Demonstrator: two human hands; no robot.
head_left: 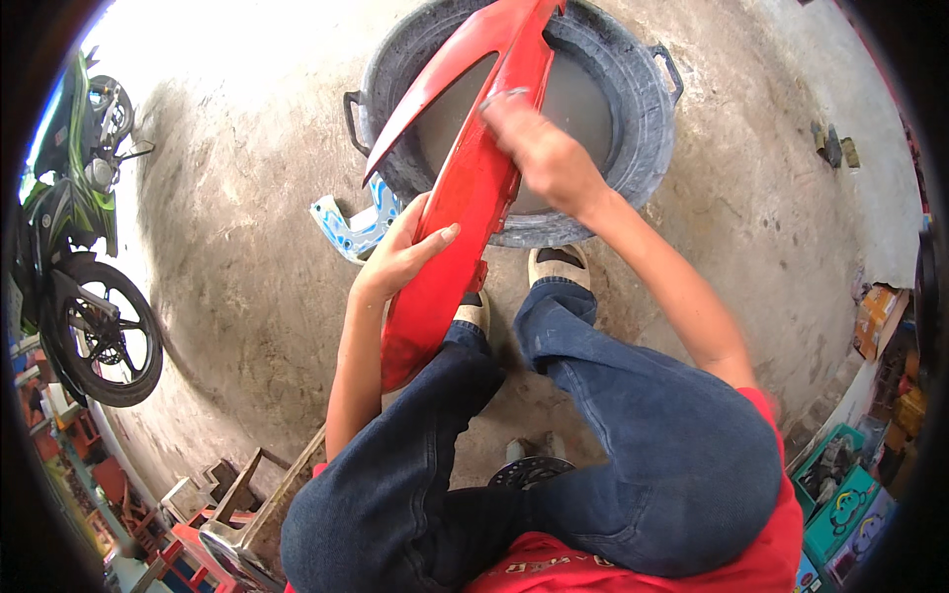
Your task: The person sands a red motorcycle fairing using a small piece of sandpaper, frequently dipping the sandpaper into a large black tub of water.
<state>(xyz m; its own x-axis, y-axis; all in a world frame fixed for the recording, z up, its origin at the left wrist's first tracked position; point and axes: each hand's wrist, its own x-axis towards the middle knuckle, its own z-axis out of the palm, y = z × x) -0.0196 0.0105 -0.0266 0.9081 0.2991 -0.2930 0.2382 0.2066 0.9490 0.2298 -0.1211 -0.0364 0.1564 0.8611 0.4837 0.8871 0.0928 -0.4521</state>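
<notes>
A long, glossy red motorcycle body panel (474, 188) slants from my lap up over the black basin (647, 148), and its forked upper end hangs above the greyish water. My left hand (400, 252) grips the panel's left edge near its lower part, thumb on top and fingers partly hidden behind. Closed against the panel's upper face, my right hand (544, 158) is slightly blurred. A thin greyish edge shows at its fingertips, too small to name. The panel's lower end rests by my left knee.
A blue and white patterned piece (351, 232) lies on the concrete floor (237, 296) left of the basin. A green and black motorcycle (84, 247) stands at far left. Wooden frames (257, 494) are at lower left. Boxes and teal containers (840, 494) crowd the lower right.
</notes>
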